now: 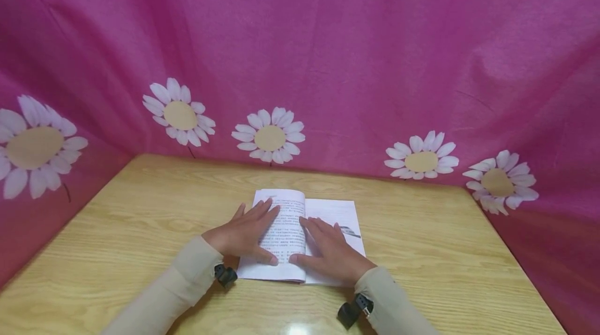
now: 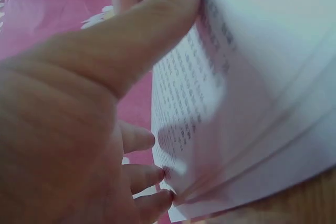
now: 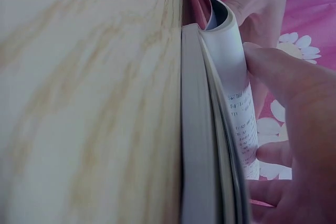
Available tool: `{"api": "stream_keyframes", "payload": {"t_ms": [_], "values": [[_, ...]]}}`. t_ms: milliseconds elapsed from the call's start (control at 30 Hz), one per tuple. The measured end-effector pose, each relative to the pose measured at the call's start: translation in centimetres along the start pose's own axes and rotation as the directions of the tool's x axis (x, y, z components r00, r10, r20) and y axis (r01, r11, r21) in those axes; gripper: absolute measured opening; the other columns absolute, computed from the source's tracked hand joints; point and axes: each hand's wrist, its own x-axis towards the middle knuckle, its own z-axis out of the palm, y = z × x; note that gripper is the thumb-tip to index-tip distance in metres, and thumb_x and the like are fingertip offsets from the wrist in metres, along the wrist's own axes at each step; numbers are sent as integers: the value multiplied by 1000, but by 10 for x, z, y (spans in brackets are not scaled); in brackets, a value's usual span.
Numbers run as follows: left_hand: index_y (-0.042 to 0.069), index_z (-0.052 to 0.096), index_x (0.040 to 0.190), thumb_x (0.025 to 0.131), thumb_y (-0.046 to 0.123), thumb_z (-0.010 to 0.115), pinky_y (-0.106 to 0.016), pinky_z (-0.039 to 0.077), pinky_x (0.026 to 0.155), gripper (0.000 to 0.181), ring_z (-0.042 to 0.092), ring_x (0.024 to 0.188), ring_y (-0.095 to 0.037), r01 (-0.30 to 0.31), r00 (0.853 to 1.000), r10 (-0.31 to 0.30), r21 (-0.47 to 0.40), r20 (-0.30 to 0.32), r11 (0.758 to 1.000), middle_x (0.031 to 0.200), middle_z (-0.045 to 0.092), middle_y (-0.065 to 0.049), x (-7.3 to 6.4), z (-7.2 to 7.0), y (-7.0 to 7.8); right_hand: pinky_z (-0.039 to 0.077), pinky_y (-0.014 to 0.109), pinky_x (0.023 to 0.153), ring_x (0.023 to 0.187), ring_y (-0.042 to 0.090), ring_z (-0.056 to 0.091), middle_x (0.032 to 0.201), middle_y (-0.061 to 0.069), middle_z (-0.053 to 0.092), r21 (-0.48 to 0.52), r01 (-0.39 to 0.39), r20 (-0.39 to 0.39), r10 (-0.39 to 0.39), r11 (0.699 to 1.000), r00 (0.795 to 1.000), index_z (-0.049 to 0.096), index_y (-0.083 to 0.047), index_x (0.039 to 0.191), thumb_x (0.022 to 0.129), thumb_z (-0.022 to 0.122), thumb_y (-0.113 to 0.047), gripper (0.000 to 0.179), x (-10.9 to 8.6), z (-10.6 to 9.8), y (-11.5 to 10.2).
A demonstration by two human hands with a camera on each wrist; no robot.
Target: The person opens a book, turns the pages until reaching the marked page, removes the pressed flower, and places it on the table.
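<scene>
An open book (image 1: 286, 272) with printed text lies on the wooden table. My left hand (image 1: 246, 233) rests on its left page with the fingers spread and straight. My right hand (image 1: 335, 251) lies across the right page, its thumb and fingertips reaching over the fold onto the left page. A small grey picture (image 1: 349, 231) shows on the right page beside the right hand. In the left wrist view, the left thumb (image 2: 157, 17) touches the printed page (image 2: 252, 77). From the right wrist, the stacked page edges (image 3: 197, 129) and the curved spine side (image 3: 226, 45) are visible.
The wooden table (image 1: 422, 251) extends around the book. A pink curtain (image 1: 328, 64) with large white daisies hangs behind and along both sides. A black wrist camera (image 1: 226, 275) sits on the left sleeve and another black camera (image 1: 353, 311) on the right sleeve.
</scene>
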Motion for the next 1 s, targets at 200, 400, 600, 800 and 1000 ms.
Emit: {"api": "stream_keyframes", "payload": {"t_ms": [200,400,600,800,1000], "values": [[9,16,155,71,60,77,-58,-4,114,116,5,148,-29,20,999,-19,-14,29,1000,162,6,-10,4,4,-6,7,58,114,144,26,23,155,6,30,17,0,-6,0,1000,1000,27,-16,153,84,53,-71,92,-1,-1,0],[10,16,155,69,64,75,-59,-4,113,117,5,148,-27,42,998,-42,4,45,999,162,6,-7,7,8,-12,9,57,114,143,24,25,155,3,32,19,4,2,-4,1000,1000,28,-15,152,84,54,-70,91,-1,-3,-1],[13,20,155,68,66,75,-58,-5,114,116,7,148,-26,62,996,-63,26,60,998,162,9,-6,6,7,-11,10,56,114,143,24,25,155,3,31,3,-13,25,13,1000,1000,27,-16,153,83,55,-70,92,-1,-3,-3],[13,22,155,68,66,75,-58,-4,114,114,9,148,-25,67,995,-70,47,68,997,161,11,-6,3,5,-9,10,55,115,144,23,22,157,1,28,3,-30,51,30,1000,998,25,-20,154,83,54,-72,93,-1,-4,-4],[14,23,154,66,67,75,-60,-3,113,115,11,148,-26,82,994,-87,62,72,995,161,14,-6,4,5,-7,20,50,114,143,24,25,156,-1,29,110,-35,11,34,993,999,24,-21,154,81,60,-69,95,-1,-14,5]]}}
